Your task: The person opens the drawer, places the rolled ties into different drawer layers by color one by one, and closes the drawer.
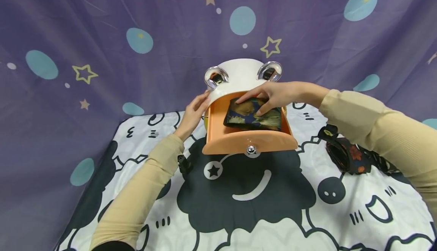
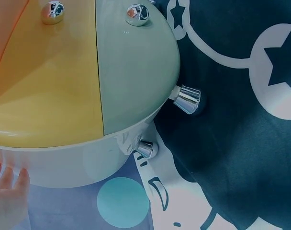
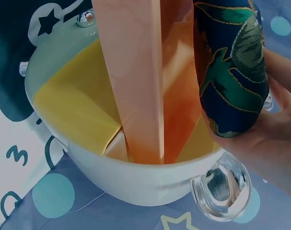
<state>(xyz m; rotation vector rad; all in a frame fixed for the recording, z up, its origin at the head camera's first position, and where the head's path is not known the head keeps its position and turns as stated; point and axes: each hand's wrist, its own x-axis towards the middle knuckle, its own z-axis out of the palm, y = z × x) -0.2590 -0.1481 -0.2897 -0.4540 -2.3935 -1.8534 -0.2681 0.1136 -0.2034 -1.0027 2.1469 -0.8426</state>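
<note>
A small rounded cabinet with a white shell (image 1: 242,72) has its orange drawer (image 1: 235,142) pulled out. My right hand (image 1: 278,94) grips a dark blue, leaf-patterned fabric pouch (image 1: 246,115), thumb and fingers spread across it, in the drawer's opening. The right wrist view brings the pouch (image 3: 234,72) close, beside the drawer's side wall (image 3: 136,81). With fingers extended, my left hand (image 1: 192,117) touches the left side of the shell; only its fingertips appear at the lower left of the left wrist view. The pouch's underside is hidden in the head view.
Yellow (image 2: 50,86) and green drawers (image 2: 136,72) with chrome knobs sit below the orange one. Two chrome rings (image 1: 216,77) stand on top of the shell. A dark floral fabric item (image 1: 353,156) lies at right on the patterned cloth. A purple curtain (image 1: 170,12) hangs behind.
</note>
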